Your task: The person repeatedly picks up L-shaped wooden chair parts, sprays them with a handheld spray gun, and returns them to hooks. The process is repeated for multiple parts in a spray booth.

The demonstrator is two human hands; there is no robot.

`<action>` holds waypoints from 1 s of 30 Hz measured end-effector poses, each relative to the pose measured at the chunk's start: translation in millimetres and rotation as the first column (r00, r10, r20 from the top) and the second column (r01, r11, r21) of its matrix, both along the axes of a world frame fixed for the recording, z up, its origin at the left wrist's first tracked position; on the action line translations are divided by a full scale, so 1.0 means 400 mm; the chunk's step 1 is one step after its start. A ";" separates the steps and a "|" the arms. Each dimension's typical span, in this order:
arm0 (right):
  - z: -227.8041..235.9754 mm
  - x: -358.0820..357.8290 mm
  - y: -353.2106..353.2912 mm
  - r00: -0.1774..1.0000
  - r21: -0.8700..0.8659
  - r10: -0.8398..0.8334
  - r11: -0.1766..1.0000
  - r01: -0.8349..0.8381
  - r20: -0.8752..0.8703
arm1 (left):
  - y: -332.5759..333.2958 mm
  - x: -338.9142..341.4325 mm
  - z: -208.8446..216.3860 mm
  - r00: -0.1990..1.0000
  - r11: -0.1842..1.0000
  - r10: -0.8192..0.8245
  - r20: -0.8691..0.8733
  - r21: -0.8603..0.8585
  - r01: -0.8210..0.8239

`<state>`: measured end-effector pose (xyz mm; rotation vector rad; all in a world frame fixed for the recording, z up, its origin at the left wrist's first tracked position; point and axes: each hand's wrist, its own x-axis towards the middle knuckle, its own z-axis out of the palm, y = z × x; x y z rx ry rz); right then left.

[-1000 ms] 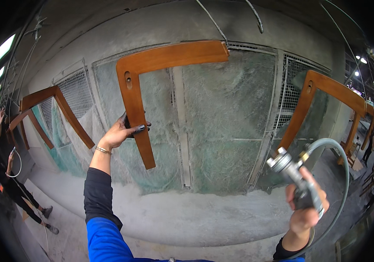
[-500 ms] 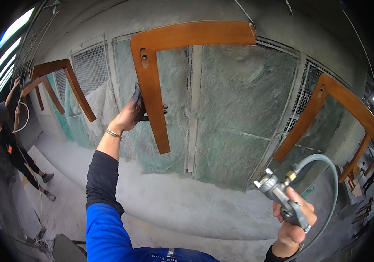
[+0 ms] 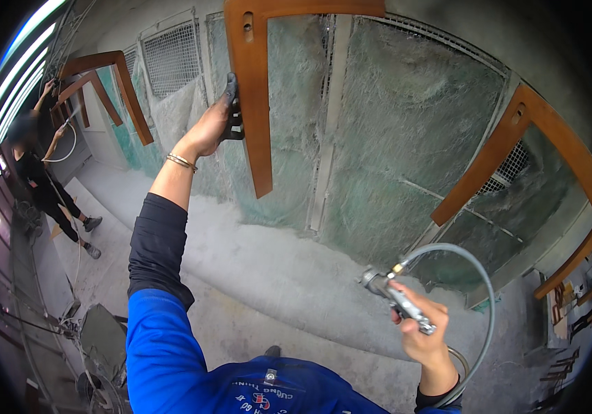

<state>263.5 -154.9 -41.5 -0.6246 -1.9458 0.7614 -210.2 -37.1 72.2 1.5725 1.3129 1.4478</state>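
Observation:
An orange-brown wooden furniture frame piece (image 3: 258,103), bent at a corner with a slot near it, hangs before me, its top cut off by the picture's upper edge. Against the left edge of its downward leg is my left hand (image 3: 214,124), with dark-stained fingers spread apart and the thumb up. Whether the fingertips reach behind the wood is hidden. Low on the right, my right hand (image 3: 425,324) is closed round a metal spray gun (image 3: 389,293), which points up and left, away from the hanging piece. A grey hose (image 3: 486,290) loops from the gun past my wrist.
Similar wooden pieces hang at the right (image 3: 482,159) and far left (image 3: 130,100). At the left a person in dark clothes (image 3: 44,172) holds a hose-fed tool near those pieces. Dusty green filter panels (image 3: 406,131) cover the wall. A grey board (image 3: 106,338) stands lower left.
The hanging pieces sit higher in view. My left fingertips no longer show past the leg's right edge. My right hand has brought the spray gun left and tilted it further left.

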 end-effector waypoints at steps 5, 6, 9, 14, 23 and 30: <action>-0.011 0.055 -0.015 0.996 -0.002 0.058 0.998 -0.058 0.065 | -0.077 0.099 0.045 0.890 0.974 0.226 -0.397 0.122 -0.193; -0.004 0.067 -0.024 0.997 0.007 0.066 0.998 -0.066 0.026 | -0.086 0.116 0.056 0.872 0.967 0.252 -0.421 0.137 -0.213; 0.017 0.092 -0.051 0.997 0.093 0.066 0.994 -0.061 -0.047 | -0.085 0.154 0.083 0.799 0.938 0.347 -0.492 0.209 -0.278; 0.044 0.092 -0.076 0.985 0.232 0.111 0.963 -0.139 0.129 | -0.052 0.175 0.084 0.698 0.867 0.497 -0.516 0.269 -0.419; 0.056 -0.010 -0.085 0.954 0.282 0.066 0.947 -0.153 0.294 | -0.021 0.160 0.064 0.634 0.804 0.590 -0.500 0.296 -0.515; 0.175 0.003 -0.076 0.996 0.378 -0.092 0.923 0.077 0.021 | 0.039 0.059 0.023 0.908 0.917 0.379 -0.182 0.208 -0.341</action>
